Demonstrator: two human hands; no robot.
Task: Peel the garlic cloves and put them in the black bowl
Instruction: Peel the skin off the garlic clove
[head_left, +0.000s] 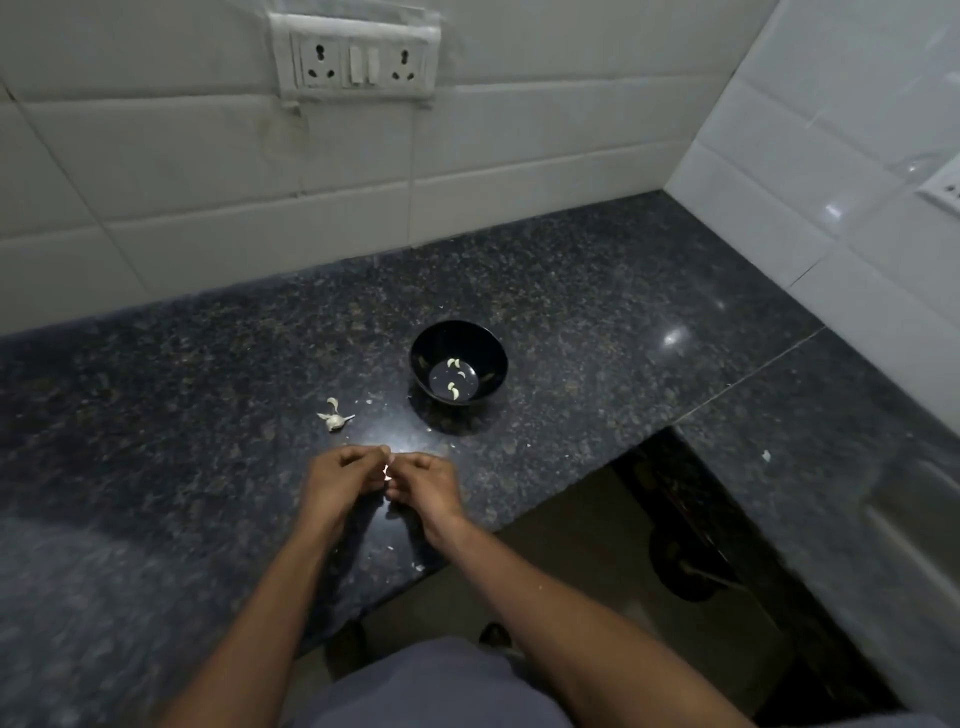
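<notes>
The small pale garlic clove (387, 472), pinched between curled left hand (340, 480) and right hand (426, 486), could be flicked past the glossy black bowl (458, 364) if squeezed hard.

Between the curled fingers (363, 460) of both hands, a garlic clove (387, 472) shows only as a white sliver, its peel state too small to tell.

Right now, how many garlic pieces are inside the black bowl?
4. Two garlic pieces lie at the far side of the black bowl's bottom, the other two at the near side. The near wall may hide more.
</notes>
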